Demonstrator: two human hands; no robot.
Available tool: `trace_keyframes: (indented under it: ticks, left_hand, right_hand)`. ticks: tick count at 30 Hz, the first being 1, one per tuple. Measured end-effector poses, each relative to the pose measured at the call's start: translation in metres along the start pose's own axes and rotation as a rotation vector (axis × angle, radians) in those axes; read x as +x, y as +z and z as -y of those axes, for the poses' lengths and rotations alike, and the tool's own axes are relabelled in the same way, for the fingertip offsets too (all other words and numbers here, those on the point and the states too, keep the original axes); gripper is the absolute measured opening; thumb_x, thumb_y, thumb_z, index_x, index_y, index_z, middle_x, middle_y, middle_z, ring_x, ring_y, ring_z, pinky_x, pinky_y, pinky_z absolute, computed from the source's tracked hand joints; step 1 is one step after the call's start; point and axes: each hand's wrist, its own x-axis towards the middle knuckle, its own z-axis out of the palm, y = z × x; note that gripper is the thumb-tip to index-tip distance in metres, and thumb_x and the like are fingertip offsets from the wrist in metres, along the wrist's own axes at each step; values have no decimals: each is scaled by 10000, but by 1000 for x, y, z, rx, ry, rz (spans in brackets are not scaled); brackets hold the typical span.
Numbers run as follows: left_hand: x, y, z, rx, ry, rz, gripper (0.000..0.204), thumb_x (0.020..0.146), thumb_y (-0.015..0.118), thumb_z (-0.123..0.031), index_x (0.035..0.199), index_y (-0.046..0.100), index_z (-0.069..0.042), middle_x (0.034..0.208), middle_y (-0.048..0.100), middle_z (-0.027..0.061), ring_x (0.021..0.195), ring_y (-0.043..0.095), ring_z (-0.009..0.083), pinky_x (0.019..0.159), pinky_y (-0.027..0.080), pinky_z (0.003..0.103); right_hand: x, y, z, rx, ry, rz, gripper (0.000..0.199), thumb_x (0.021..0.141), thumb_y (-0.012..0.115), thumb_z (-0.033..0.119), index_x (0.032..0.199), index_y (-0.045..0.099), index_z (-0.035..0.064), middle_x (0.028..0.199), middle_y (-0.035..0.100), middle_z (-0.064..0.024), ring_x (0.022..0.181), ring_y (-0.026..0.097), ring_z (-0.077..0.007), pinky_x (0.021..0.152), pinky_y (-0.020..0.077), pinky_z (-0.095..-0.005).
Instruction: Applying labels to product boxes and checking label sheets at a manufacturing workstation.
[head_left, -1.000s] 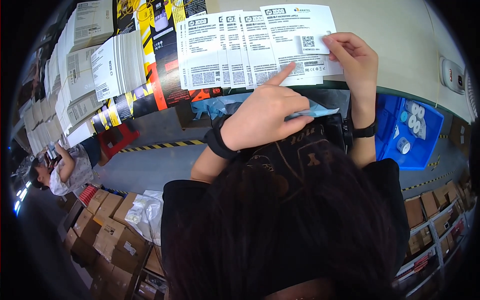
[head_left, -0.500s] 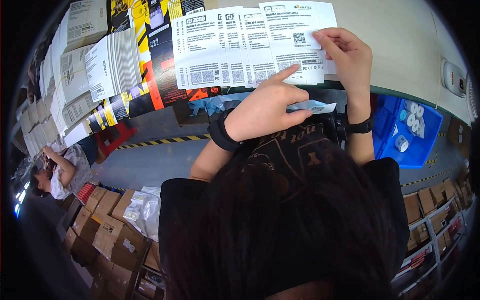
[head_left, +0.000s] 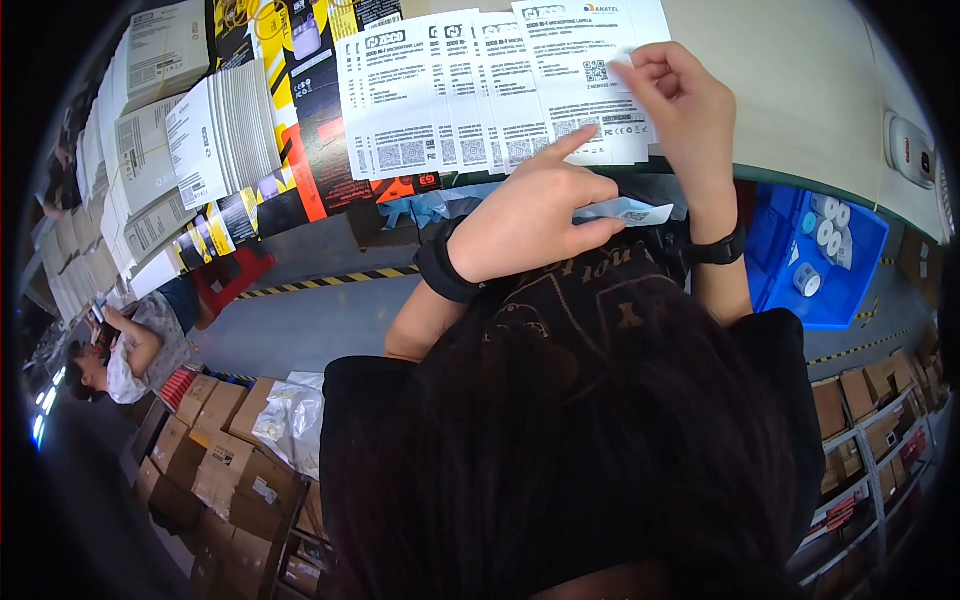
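Observation:
White printed cards (head_left: pixel 400 100) lie overlapped in a row along the table's near edge. On the rightmost card (head_left: pixel 560 60) sits a small white sticker with a square code (head_left: pixel 597 72). My right hand (head_left: pixel 690 105) has thumb and curled fingers closed at the sticker's right edge. My left hand (head_left: pixel 535 205) presses its stretched index finger on the lower part of that card. Between its thumb and other fingers it grips a pale blue strip of coded labels (head_left: pixel 640 212), which sticks out to the right below the table edge.
Stacks of white cards (head_left: pixel 225 130) stand at left on a black, yellow and red printed sheet (head_left: pixel 315 120). A blue bin (head_left: pixel 790 300) with label rolls is below the table at right. A white device (head_left: pixel 908 155) lies on the right. Another person (head_left: pixel 140 345) works at far left.
My right hand has shifted slightly left and up, its fingertips now closer over the sticker's edge. My left hand stays nearly in place with the strip.

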Motion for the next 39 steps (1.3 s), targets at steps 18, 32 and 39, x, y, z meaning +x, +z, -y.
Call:
trace_keyframes:
  ticks: [18,32,39]
  left_hand:
    - [-27,-7,-8,3,31,-101,149,718,639,-86,641,536,-11,520,503,88,529,516,271,1058,253,430]
    - [-29,-12,-9,-82,-104,-96,150,748,615,-106,660,552,-2,485,467,87,463,476,263,1049,280,412]
    - [-24,-13,-17,-114,-32,-308,160,721,658,-119,835,609,-19,554,542,74,529,547,216,1034,298,416]
  right_hand:
    - [-6,0,16,-71,-423,83,322,823,579,147,1122,483,78,995,581,-104,914,570,-209,822,452,-336]
    - [-19,-41,8,-295,-546,365,428,844,514,211,1255,445,114,1255,486,-102,1218,396,-240,1058,160,-450]
    - [-33,-51,21,414,-124,661,200,774,618,110,942,588,5,939,613,-93,903,567,-187,836,402,-291]
